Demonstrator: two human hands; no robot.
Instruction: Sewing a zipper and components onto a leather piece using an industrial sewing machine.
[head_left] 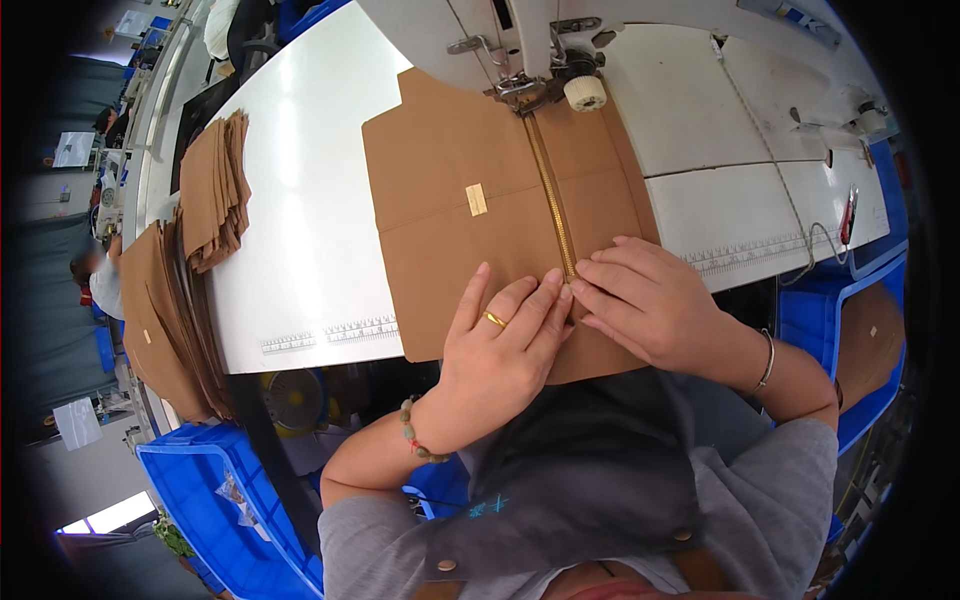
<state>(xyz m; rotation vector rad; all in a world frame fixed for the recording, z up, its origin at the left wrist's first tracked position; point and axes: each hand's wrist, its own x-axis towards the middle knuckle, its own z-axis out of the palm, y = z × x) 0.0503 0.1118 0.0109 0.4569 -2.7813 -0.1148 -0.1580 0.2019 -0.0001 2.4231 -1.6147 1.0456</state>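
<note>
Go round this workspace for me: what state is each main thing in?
Brown panel: flat, overhanging the table's front edge
Gold zipper: straight, seemingly closed
Left hand: touching the panel beside the zipper
Right hand: touching near the zipper's near end
Sewing machine: over the zipper's far end; running or stopped, unclear
Smaller brown stack: loosely piled
Right blue bin: holding brown material
Red-handled snips: lying down; open or shut, unclear

A head-worn fisheye looks down from close above the left hand (503,348), right hand (660,312) and white table (300,220)
</note>
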